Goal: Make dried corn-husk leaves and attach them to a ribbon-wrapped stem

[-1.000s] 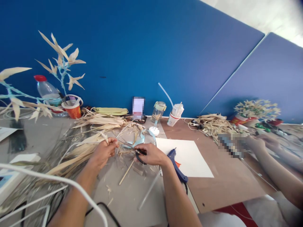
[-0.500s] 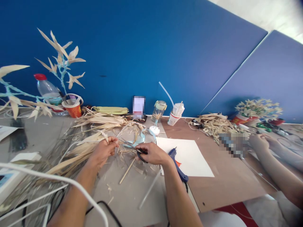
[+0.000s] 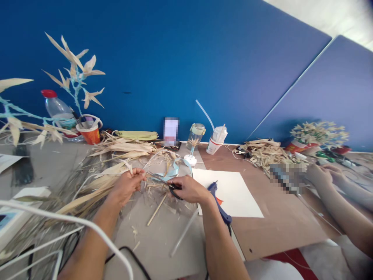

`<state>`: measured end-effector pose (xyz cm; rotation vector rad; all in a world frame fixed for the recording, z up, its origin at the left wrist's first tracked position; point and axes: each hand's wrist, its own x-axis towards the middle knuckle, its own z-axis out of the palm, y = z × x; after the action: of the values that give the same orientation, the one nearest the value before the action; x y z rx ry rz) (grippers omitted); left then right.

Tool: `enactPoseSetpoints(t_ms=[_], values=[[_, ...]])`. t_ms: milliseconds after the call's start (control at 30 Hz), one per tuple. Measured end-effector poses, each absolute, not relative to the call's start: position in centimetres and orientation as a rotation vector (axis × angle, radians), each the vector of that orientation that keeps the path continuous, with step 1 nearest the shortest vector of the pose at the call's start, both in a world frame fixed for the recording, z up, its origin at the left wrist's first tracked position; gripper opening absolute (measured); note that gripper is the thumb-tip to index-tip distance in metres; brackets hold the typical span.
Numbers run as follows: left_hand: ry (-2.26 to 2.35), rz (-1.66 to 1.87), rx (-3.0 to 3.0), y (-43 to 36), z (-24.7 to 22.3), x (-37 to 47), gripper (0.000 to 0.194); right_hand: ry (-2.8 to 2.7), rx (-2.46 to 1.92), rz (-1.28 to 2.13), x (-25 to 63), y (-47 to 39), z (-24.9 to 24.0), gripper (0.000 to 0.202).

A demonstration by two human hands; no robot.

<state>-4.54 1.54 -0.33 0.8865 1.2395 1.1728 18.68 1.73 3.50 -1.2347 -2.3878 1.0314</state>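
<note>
My right hand is closed round the black handles of a pair of scissors, whose blades point left toward my other hand. Pinched in the fingers of my left hand is a small piece of pale dried corn husk, mostly covered by the fingers. Just behind the blades lies a light blue ribbon. Husk scraps and a thin stick rest on the table below the scissors. Long dried husks spread beside my left wrist.
A blue glue gun lies on a white sheet right of my right hand. White cables cross the front left. Behind stand a phone, a bottle and a paper cup. A co-worker's hands are at the right.
</note>
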Motion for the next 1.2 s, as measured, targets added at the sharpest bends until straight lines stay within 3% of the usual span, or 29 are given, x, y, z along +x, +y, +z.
enactPoseSetpoints(t_ms=[1200], values=[[1.148,1.169,0.867,1.9,-1.3,-4.8,0.04,-2.319,-1.158,1.188,18.7,1.9,2.6,0.021]])
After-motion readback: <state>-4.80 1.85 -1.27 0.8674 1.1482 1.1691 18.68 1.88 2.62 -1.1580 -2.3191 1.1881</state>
